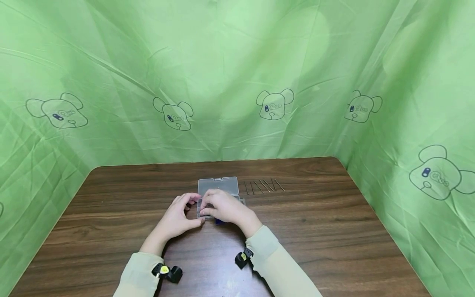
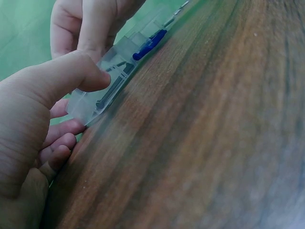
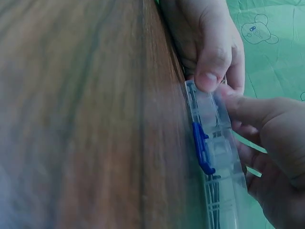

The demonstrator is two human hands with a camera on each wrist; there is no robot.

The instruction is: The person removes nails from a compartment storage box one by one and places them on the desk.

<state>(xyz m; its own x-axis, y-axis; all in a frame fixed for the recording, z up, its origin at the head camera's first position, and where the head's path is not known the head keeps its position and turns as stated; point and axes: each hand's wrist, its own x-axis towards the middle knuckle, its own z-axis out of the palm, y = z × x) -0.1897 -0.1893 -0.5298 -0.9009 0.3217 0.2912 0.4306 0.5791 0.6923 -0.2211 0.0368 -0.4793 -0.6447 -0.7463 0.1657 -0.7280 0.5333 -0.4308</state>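
Several thin, straight rods (image 1: 268,185) lie at two o'clock from the clear, ribbed plastic box (image 3: 223,151), which we find at twelve o'clock on the wood-grain table (image 1: 334,231), flat lid (image 1: 219,185) laid back, blue latch (image 3: 202,149) at six. The left hand (image 1: 179,216), thumb and fingers bent, grips its nine-o'clock end; the right hand (image 1: 224,208) dips nearly closed fingertips inside, and we cannot tell whether they pinch anything. At three o'clock we see open room toward the table's straight edge.
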